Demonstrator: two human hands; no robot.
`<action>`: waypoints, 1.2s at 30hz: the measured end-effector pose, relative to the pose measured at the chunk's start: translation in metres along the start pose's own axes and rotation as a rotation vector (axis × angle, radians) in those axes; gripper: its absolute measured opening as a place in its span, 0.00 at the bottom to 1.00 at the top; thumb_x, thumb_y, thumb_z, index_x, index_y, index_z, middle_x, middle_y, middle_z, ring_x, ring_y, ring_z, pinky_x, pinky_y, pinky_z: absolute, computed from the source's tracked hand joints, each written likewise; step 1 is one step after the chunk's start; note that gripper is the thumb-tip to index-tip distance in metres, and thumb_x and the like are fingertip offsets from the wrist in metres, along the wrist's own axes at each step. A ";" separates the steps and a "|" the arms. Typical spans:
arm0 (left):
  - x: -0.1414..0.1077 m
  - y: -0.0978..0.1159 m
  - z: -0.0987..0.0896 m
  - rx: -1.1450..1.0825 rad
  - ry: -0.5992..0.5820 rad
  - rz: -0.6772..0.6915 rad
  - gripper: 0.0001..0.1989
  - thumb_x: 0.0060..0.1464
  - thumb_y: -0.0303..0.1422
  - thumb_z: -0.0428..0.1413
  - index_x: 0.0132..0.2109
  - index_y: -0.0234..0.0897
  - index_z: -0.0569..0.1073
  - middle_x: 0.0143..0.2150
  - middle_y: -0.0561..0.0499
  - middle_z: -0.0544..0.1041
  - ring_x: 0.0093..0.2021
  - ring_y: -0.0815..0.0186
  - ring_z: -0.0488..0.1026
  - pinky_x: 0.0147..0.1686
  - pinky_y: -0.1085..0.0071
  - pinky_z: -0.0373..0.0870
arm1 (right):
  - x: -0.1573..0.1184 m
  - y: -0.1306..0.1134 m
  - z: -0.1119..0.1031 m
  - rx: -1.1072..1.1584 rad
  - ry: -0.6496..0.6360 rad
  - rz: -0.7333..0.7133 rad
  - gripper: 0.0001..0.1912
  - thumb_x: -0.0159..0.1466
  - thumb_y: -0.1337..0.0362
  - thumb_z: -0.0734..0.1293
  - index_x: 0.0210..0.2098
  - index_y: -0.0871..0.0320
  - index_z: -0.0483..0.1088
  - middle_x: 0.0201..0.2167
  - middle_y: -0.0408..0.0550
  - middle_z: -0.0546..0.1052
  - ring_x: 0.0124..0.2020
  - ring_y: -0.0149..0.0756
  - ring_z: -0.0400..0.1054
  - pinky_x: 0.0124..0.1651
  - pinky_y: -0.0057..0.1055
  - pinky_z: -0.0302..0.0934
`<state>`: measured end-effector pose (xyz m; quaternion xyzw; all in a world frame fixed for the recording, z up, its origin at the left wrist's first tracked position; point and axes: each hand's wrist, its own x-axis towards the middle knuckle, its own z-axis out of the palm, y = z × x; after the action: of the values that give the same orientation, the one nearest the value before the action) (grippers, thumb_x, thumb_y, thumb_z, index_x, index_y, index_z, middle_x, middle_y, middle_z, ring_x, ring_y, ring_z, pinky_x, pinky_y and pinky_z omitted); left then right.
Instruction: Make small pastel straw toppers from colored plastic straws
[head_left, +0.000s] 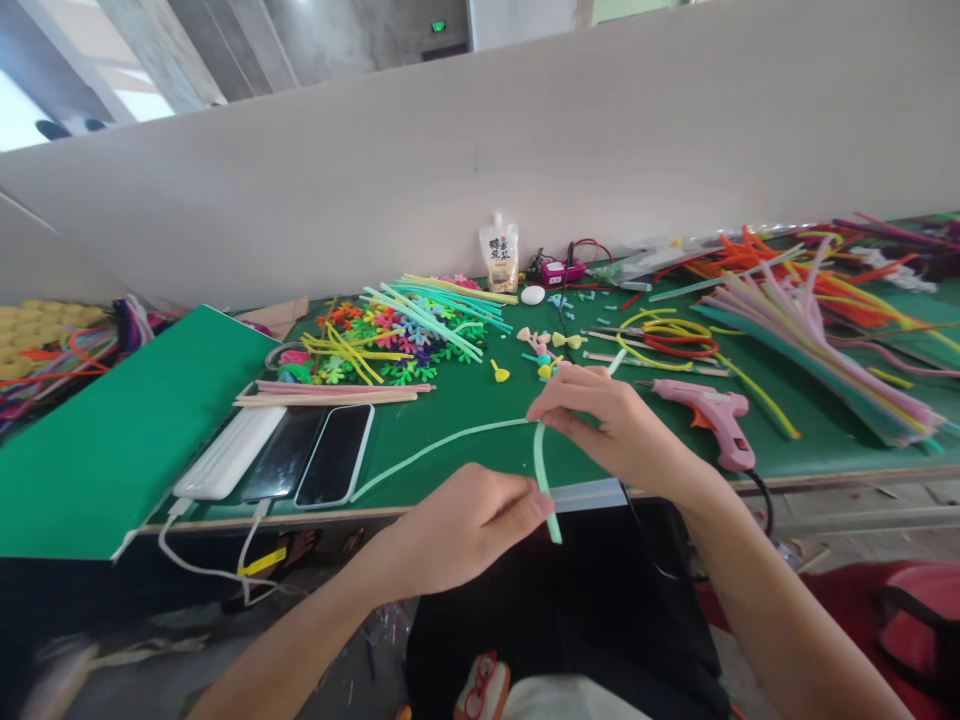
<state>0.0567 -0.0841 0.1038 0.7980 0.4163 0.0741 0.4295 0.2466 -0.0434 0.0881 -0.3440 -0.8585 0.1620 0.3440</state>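
Between finger and thumb, my left hand (465,525) grips a mint-green pipe cleaner (541,458) near its lower end, just over the table's front edge. My right hand (619,425) pinches the same pipe cleaner higher up. From the right fingertips a long mint-green length (442,440) runs left across the table, and a short tip (618,361) sticks up behind them. Whether these are one bent piece or two crossed ones, I cannot tell. Beyond the right hand lie small pastel bow-like pieces (568,340) and a yellow piece (500,373).
A pink glue gun (709,405) lies right of my hands, beside a large bundle of pipe cleaners (832,350). Phones (335,455) and a white power bank (229,455) lie left. Colourful snowflake-shaped pieces (409,375) are heaped behind, near a drink pouch (499,255).
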 end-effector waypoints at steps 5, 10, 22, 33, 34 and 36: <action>0.000 -0.004 -0.008 0.010 0.209 0.029 0.21 0.59 0.44 0.40 0.22 0.35 0.55 0.19 0.58 0.53 0.20 0.75 0.48 0.20 0.76 0.46 | 0.000 0.005 0.010 -0.113 0.026 0.049 0.09 0.63 0.69 0.58 0.30 0.59 0.69 0.28 0.46 0.73 0.32 0.32 0.64 0.43 0.33 0.50; 0.012 -0.020 -0.022 0.087 0.437 0.005 0.20 0.59 0.44 0.40 0.23 0.36 0.56 0.19 0.58 0.53 0.21 0.74 0.50 0.21 0.75 0.45 | -0.003 0.000 0.022 -0.147 -0.071 0.060 0.11 0.62 0.73 0.58 0.30 0.60 0.70 0.25 0.44 0.72 0.28 0.29 0.63 0.38 0.30 0.47; 0.034 -0.047 -0.023 0.393 0.300 -0.061 0.20 0.59 0.43 0.40 0.24 0.36 0.60 0.18 0.55 0.59 0.20 0.70 0.55 0.23 0.73 0.44 | -0.001 -0.006 0.021 -0.333 -0.158 -0.055 0.14 0.64 0.73 0.55 0.29 0.61 0.70 0.24 0.45 0.66 0.28 0.31 0.57 0.37 0.30 0.46; 0.023 -0.034 -0.017 0.325 0.186 0.028 0.20 0.58 0.44 0.43 0.24 0.36 0.61 0.19 0.56 0.59 0.21 0.72 0.53 0.23 0.74 0.45 | 0.013 0.004 0.006 -0.136 -0.038 -0.018 0.08 0.61 0.69 0.63 0.26 0.59 0.70 0.25 0.42 0.71 0.30 0.30 0.61 0.41 0.32 0.47; 0.021 -0.032 -0.016 0.314 0.178 0.044 0.20 0.58 0.44 0.43 0.23 0.36 0.61 0.19 0.56 0.59 0.21 0.72 0.53 0.23 0.74 0.45 | 0.014 0.004 0.005 -0.087 -0.035 -0.013 0.07 0.60 0.69 0.64 0.26 0.59 0.70 0.25 0.42 0.72 0.30 0.30 0.62 0.41 0.33 0.48; 0.017 -0.030 -0.016 0.296 0.173 0.058 0.21 0.58 0.44 0.43 0.23 0.36 0.59 0.18 0.57 0.58 0.21 0.73 0.52 0.23 0.74 0.45 | 0.016 0.004 0.003 0.023 -0.036 0.009 0.06 0.58 0.68 0.66 0.25 0.60 0.71 0.24 0.42 0.73 0.29 0.29 0.63 0.42 0.32 0.50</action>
<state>0.0420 -0.0533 0.0871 0.8548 0.4350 0.0925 0.2674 0.2378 -0.0296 0.0920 -0.3410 -0.8610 0.1794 0.3319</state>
